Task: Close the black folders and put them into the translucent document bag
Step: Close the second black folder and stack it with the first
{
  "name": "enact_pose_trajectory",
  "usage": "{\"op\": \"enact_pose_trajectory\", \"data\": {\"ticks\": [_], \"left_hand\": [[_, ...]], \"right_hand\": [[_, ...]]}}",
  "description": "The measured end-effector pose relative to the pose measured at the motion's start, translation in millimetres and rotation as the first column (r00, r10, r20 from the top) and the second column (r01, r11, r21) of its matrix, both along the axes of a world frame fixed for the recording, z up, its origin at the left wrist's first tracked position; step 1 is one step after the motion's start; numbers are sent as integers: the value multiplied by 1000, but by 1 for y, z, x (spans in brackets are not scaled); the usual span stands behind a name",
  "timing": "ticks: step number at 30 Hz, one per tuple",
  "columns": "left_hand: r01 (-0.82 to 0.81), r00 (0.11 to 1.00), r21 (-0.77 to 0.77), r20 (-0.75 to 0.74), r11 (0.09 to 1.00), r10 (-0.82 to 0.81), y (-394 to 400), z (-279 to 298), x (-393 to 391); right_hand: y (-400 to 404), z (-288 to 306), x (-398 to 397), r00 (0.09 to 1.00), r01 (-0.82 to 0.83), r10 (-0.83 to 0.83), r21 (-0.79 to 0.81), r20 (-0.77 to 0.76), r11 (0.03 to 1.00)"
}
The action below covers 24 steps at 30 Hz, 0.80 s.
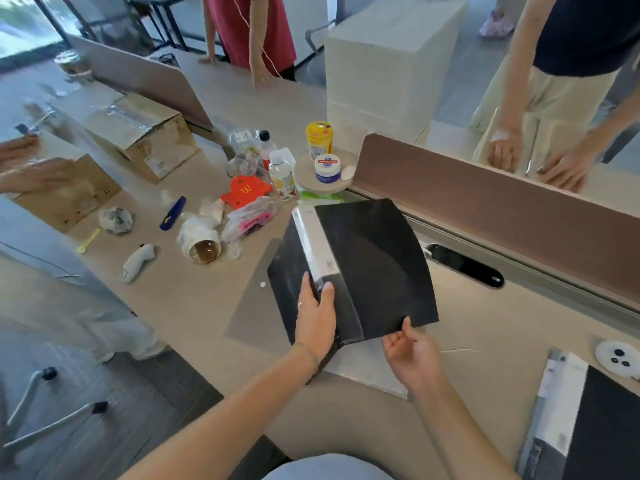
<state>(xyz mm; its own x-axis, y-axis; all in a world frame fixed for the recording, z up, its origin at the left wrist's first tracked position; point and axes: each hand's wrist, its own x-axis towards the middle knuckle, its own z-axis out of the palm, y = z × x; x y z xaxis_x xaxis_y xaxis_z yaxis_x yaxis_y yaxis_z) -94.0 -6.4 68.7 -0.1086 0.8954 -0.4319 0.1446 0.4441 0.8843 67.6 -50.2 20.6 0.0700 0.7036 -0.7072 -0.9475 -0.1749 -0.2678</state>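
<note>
A black folder [374, 265] with a white spine label stands half open on the desk in front of me, spine up. My left hand [317, 315] grips the near end of its spine. My right hand [410, 353] holds the near bottom corner of the right cover, which bows outward. Under the folder lies the translucent document bag [252, 306], flat on the desk, with a small white snap button. A second black folder [602, 431] with a white spine lies at the lower right.
Clutter fills the desk's left part: a tipped cup [202, 249], a blue cutter [172, 213], bottles [282, 174], a yellow jar [319, 138], cardboard boxes [145, 140]. A brown divider [485, 199] runs behind the folder. Other people stand across and at left.
</note>
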Motion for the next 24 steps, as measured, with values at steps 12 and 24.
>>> {"op": "enact_pose_trajectory", "data": {"ticks": [12,24], "left_hand": [[-394,904,94,219,914,367,10,27,-33],[-258,944,41,224,965,243,25,18,-25]], "right_hand": [[16,44,-17,850,-491,454,90,269,866],[9,28,56,778,-322,335,-121,532,939]]}}
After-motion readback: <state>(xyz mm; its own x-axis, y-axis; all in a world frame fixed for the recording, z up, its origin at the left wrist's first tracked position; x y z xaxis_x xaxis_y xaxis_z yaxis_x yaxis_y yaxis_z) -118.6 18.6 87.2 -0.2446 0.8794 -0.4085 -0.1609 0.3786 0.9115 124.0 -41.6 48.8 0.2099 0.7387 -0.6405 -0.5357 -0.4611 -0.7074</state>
